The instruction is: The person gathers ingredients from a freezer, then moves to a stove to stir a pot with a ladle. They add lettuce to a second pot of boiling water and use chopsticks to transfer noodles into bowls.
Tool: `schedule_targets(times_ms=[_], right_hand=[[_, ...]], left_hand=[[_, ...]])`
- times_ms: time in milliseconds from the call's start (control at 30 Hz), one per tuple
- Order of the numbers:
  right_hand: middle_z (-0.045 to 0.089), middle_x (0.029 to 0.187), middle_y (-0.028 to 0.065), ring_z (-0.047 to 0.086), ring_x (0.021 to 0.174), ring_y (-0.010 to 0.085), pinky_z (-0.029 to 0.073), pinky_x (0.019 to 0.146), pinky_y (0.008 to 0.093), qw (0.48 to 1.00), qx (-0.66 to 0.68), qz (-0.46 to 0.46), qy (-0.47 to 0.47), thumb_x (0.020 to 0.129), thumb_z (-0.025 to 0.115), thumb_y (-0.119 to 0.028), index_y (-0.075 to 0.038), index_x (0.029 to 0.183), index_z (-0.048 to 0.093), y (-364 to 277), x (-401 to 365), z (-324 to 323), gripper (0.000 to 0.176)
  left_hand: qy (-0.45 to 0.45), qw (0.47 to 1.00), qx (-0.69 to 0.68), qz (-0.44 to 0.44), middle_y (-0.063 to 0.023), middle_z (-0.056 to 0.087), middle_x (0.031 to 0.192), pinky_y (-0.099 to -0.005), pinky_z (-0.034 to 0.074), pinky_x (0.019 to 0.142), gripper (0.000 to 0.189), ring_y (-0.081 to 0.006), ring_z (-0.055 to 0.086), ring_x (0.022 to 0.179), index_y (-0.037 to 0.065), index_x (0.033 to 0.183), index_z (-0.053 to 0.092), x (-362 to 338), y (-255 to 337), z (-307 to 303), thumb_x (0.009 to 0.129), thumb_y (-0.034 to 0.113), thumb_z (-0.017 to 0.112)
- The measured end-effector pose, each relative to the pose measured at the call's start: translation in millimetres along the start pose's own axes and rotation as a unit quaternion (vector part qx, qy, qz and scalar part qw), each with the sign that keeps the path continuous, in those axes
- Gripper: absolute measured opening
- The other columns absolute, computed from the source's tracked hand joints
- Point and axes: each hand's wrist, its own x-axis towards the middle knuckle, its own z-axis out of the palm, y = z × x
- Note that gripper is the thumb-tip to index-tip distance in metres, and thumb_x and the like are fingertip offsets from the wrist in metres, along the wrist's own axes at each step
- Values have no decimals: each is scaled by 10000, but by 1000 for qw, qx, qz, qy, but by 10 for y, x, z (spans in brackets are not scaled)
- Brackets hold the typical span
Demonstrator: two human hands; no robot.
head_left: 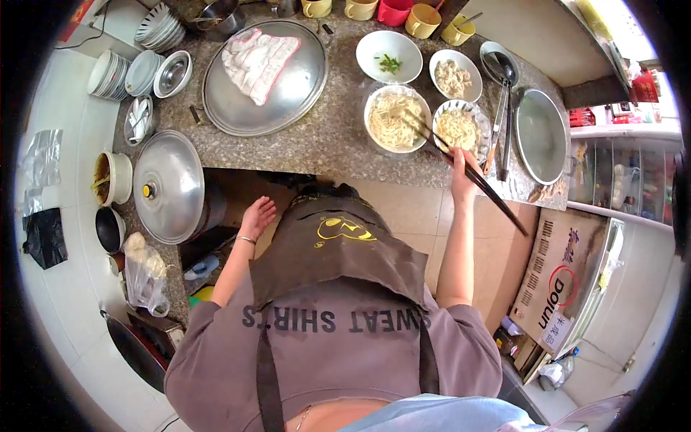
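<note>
My right hand [464,171] is closed around a pair of long dark chopsticks [495,196], whose tips reach into the noodles in a white bowl [370,133]. Just right of it, below the chopsticks, is a smaller bowl of noodles [458,128]. Behind them stand a white bowl with chopped greens [389,63] and a bowl of pale shredded food [452,78]. My left hand [260,214] hangs below the counter edge, fingers apart, holding nothing.
A large metal lid [302,93] with a cloth [260,61] lies left on the counter [345,155]. Right are a ladle [507,72], tongs [497,129] and a metal basin [540,137]. A lidded pot [169,187] and stacked dishes [109,75] stand left; cups [423,20] line the back.
</note>
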Motion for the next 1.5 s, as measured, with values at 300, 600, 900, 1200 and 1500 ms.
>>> schedule_targets(times_ms=[300, 600, 900, 1200, 1500], right_hand=[[602, 816, 129, 604, 749, 167, 518, 683, 281, 997, 42, 37, -44, 906, 476, -173, 63, 879, 598, 189, -57, 124, 268], [638, 781, 88, 598, 696, 141, 472, 655, 250, 997, -74, -18, 13, 879, 518, -153, 35, 870, 634, 48, -12, -6, 221], [601, 776, 92, 575, 663, 141, 473, 624, 267, 998, -60, -35, -4, 867, 525, -105, 17, 867, 628, -16, -37, 18, 160], [588, 940, 124, 595, 827, 184, 520, 717, 292, 985, 149, 79, 33, 911, 477, -269, 43, 990, 549, 700, -163, 113, 330], [577, 918, 93, 578, 810, 203, 524, 751, 293, 765, 546, 243, 238, 871, 544, -315, 16, 922, 555, 1547, -447, 483, 335]], left_hand=[[1, 1000, 6, -6, -61, 563, 1087, -351, 431, 841, 356, -199, 535, 967, 85, 1100, 527, -64, -35, 17, 835, 321, 564], [7, 1000, -3, -7, -72, 557, 1119, -352, 425, 859, 345, -210, 536, 999, 71, 1131, 513, -1, -2, -16, 873, 300, 522], [11, 1000, 0, -9, -72, 540, 1131, -351, 409, 859, 378, -211, 517, 1010, 75, 1146, 504, -53, -41, 30, 854, 312, 542], [16, 1000, -1, 7, -74, 523, 1172, -346, 406, 876, 391, -217, 505, 1035, 74, 1160, 499, -109, 3, -4, 856, 318, 531], [12, 1000, 11, -7, -60, 534, 1166, -336, 419, 855, 403, -203, 514, 1040, 83, 1167, 496, -45, -65, -82, 855, 336, 529]])
